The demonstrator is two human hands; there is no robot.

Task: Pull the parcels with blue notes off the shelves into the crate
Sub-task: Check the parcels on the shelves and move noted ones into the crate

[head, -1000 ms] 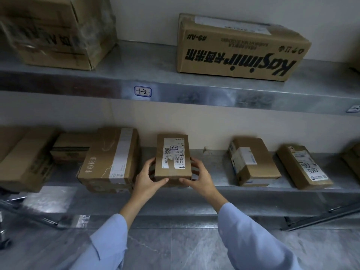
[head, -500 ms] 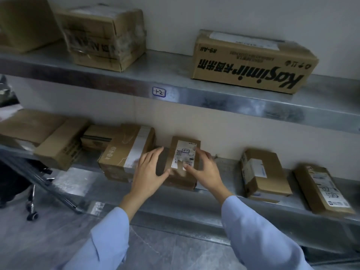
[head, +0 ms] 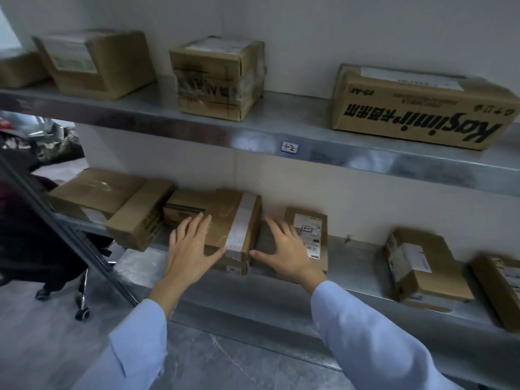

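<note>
Seemingly flat: left hand point(head: 191, 250), right hand point(head: 285, 250).

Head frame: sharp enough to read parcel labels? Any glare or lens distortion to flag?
Head view: motion blur smears the frame, so the label on the small parcel by the right hand is unreadable; only the big print on the Kasimir box is legible; soft glare patches on the steel lip of the upper shelf; the wide-angle lens bows the shelves.
</note>
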